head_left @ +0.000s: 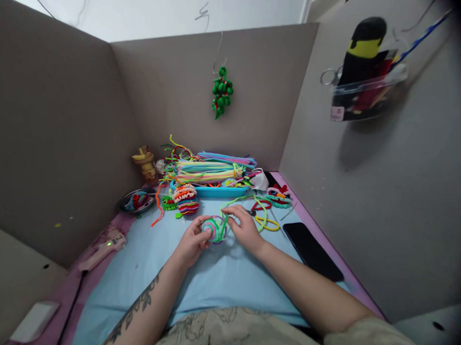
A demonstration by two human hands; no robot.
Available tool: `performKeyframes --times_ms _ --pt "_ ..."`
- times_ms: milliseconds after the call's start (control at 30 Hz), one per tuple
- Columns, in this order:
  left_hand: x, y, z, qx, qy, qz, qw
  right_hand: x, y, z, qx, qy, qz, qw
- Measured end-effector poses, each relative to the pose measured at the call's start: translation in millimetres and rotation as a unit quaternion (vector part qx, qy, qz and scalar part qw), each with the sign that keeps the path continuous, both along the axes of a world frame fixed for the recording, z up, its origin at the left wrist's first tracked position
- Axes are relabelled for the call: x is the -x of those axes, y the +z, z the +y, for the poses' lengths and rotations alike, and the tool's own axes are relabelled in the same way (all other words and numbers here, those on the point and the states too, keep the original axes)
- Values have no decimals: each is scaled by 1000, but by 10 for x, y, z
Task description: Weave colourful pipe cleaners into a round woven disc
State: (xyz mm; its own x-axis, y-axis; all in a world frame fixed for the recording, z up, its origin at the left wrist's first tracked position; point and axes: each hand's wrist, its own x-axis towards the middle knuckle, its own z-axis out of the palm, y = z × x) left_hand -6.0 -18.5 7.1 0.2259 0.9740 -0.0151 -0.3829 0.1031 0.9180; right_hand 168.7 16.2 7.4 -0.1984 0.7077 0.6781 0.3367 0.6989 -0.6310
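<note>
Both hands, left hand (190, 242) and right hand (244, 227), grip a pipe-cleaner ball (215, 229). Its loose green stem (242, 198) could likely snag the scissors (260, 206) nearby, or unwind if grip slackens.

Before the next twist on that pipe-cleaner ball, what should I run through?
1. Left hand cups the small purple-and-green pipe-cleaner ball: ok.
2. Right hand pinches the loose light-green pipe cleaner at the ball: ok.
3. Loose end trails free toward the yellow pipe-cleaner loop; whether they are tangled: cannot tell.
4. Blue tray of spare pipe cleaners sits behind the hands: ok.
5. Black phone lies beside the right forearm, close to it: not ok.
6. Pink glue gun lies left, apart from the hands: ok.
</note>
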Motion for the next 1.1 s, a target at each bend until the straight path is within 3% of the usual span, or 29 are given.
performKeyframes --times_ms 167,367,533,800,1100 --pt "-3 30 -8 19 -21 2 1000 -86 48 32 -110 9 -96 989" --pt "13 1 44 58 19 -27 998 -79 8 -30 -131 0 -78 988" --pt "25 2 50 69 14 -47 996 -78 -24 -40 -102 39 -152 982" --pt "10 -15 34 51 3 -4 999 -20 -59 -51 -64 81 -128 986" --pt "29 -25 35 29 15 22 999 42 22 -24 126 73 -81 986"
